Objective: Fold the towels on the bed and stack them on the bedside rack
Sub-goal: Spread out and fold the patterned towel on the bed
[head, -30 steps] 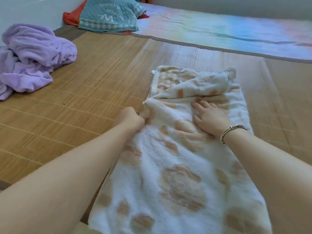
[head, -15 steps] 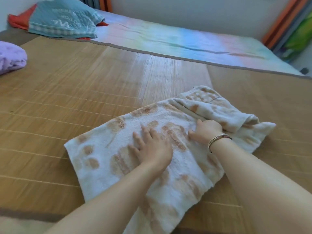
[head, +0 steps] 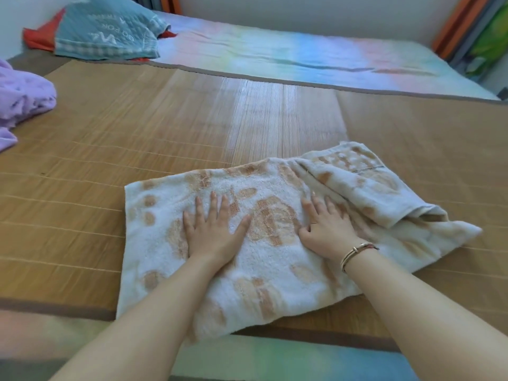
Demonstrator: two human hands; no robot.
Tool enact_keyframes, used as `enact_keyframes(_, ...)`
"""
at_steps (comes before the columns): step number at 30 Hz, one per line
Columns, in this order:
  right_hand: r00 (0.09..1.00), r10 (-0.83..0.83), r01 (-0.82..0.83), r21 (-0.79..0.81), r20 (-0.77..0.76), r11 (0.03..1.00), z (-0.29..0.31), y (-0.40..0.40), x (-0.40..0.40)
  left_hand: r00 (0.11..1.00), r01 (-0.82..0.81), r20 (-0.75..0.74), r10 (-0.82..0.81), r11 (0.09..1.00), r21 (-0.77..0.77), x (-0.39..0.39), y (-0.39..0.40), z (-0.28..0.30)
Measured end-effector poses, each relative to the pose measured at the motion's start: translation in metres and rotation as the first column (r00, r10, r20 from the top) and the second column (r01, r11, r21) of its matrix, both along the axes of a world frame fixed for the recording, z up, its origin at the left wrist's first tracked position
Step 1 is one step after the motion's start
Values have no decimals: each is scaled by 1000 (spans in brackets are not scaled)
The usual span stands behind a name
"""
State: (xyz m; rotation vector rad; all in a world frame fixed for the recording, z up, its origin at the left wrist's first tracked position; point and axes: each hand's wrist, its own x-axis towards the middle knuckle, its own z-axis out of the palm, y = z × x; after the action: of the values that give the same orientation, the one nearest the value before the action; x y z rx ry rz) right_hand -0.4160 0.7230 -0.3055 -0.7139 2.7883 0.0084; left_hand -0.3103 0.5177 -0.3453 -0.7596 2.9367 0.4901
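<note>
A white towel with tan blotches (head: 275, 259) lies partly folded on the bamboo sleeping mat (head: 137, 149) that covers the near part of the bed, its near edge hanging slightly past the mat's brown border. Both hands are on top of it. The left hand (head: 211, 232) lies flat, palm down, on the towel's left-centre, fingers straight and slightly spread, thumb angled out to the right. The right hand (head: 327, 229) presses on the towel just to the right of it, fingers extended toward the far side and touching the base of a bunched, doubled-over flap that forms the towel's right end (the thumb is tucked under against the cloth, so whether it pinches anything I cannot tell). A thin bracelet (head: 356, 251) circles the right wrist. Well apart, at the left edge of the view, a crumpled lilac towel (head: 24, 103) rests on the mat. Beyond the mat lie a pastel rainbow sheet (head: 302, 59) and, far left, a teal quilted pillow (head: 107, 31) over something red.
</note>
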Motion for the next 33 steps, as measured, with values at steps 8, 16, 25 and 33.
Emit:
enact_keyframes(8, 999, -26, 28, 77, -32, 997, 16, -17, 45, 940, 325, 120, -318, 945, -38, -25, -73, 10)
enact_keyframes(16, 997, 46, -46, -1, -55, 999, 37, -5, 59, 980, 163, 103, -171, 983, 81, -38, -26, 45)
enact_keyframes(25, 910, 55, -73, -30, -411, 997, 19, 89, 73, 900, 403, 147, -410, 912, 76, -17, 90, 42)
enact_keyframes(33, 826, -563, 411, -640, -41, 649, 40, 165, 25, 921, 347, 182, -344, 938, 17, -37, 111, 40)
